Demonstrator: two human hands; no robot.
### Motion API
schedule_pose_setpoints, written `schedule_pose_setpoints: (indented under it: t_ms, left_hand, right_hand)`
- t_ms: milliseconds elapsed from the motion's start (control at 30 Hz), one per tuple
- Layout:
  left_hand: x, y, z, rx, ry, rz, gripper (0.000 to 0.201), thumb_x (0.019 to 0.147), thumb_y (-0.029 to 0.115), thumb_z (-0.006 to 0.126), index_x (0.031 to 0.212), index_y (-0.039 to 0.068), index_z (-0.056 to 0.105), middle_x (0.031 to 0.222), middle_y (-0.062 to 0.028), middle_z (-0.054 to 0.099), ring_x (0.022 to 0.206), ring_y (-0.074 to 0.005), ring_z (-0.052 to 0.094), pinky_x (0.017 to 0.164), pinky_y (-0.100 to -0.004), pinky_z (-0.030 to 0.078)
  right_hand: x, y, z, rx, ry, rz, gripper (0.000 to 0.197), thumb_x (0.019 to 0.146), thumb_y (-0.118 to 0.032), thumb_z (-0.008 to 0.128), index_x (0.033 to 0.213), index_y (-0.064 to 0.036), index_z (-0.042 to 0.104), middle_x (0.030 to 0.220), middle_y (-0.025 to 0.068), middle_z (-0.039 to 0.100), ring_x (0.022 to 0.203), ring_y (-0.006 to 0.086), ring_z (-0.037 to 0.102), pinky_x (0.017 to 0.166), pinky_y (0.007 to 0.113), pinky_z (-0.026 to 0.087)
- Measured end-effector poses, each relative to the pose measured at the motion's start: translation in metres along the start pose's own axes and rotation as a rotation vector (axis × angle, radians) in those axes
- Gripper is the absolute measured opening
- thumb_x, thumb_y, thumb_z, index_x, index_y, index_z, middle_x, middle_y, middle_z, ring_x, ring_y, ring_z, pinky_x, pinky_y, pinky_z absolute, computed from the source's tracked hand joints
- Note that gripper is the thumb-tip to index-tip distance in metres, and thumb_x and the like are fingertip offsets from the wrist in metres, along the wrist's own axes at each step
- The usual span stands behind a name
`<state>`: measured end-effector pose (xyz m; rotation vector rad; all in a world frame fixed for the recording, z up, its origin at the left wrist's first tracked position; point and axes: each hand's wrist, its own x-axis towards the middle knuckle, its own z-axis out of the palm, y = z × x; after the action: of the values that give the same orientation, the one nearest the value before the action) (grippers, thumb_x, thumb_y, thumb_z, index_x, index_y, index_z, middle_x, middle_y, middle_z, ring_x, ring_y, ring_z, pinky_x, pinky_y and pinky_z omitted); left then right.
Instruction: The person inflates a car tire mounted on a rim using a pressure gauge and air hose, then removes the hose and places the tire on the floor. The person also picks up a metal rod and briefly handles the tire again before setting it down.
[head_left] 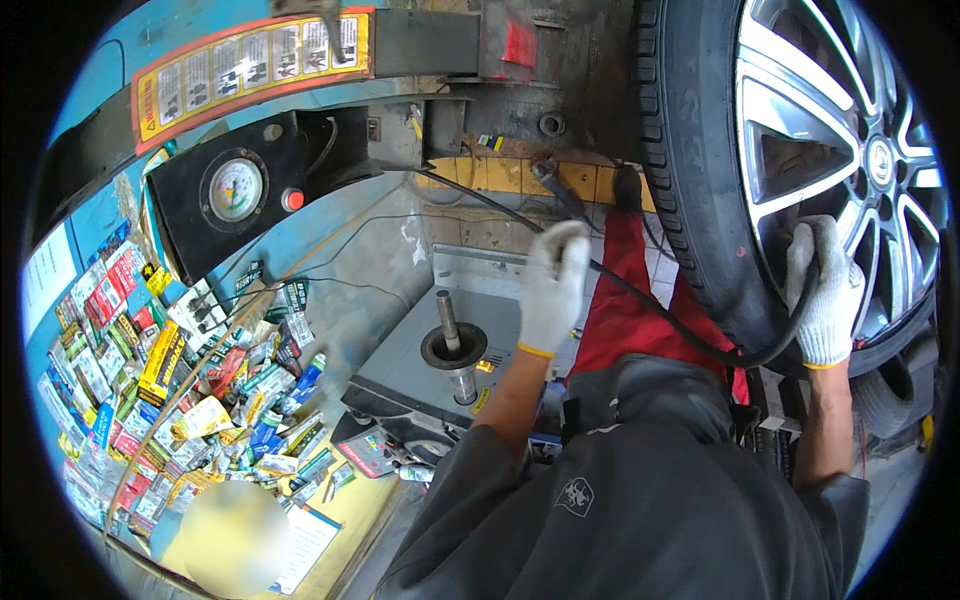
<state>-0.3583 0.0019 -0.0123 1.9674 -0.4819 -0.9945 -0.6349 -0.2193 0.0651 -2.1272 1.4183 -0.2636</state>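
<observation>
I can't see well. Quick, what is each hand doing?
Left hand: gloved fingers closed around the black hose.
Right hand: gloved, gripping the hose's end at the wheel, by the tyre.

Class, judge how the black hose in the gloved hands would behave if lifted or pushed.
The black hose sags in a curve between the left hand and right hand, so probably floppy. It looks thin, likely light. Gloves should limit slipping.

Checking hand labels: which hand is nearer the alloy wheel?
Right. The right hand rests on the alloy wheel at its lower spokes, gripping a black hose. The left hand is off to its left, apart from the wheel.
</observation>
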Motion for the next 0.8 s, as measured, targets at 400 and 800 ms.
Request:
schedule_pose_setpoints:
  t_ms: [400, 800]
  left_hand:
    - [0.106, 0.023, -0.093, -0.327, 0.562, 0.172, 0.046, 0.116, 0.036, 0.071, 0.148, 0.004, 0.063, 0.135, -0.0094, 0.072, 0.117, -0.0193, 0.071, 0.106, -0.0367, 0.058]
    - [0.142, 0.071, -0.220, 0.087, 0.917, 0.575, 0.095, 0.104, 0.029, 0.086, 0.177, 0.001, 0.032, 0.172, -0.0185, 0.048, 0.152, -0.0294, 0.052, 0.131, -0.0482, 0.039]
  right_hand:
    - [-0.002, 0.000, 0.002, -0.031, -0.031, 0.072, 0.013, 0.106, -0.001, 0.069, 0.117, -0.0021, 0.074, 0.100, 0.0179, 0.080, 0.089, 0.0350, 0.082, 0.083, 0.039, 0.062]
    - [-0.007, 0.015, 0.003, -0.039, -0.055, 0.008, 0.016, 0.107, -0.005, 0.070, 0.122, -0.0045, 0.074, 0.102, 0.0154, 0.081, 0.082, 0.0302, 0.080, 0.075, 0.040, 0.060]
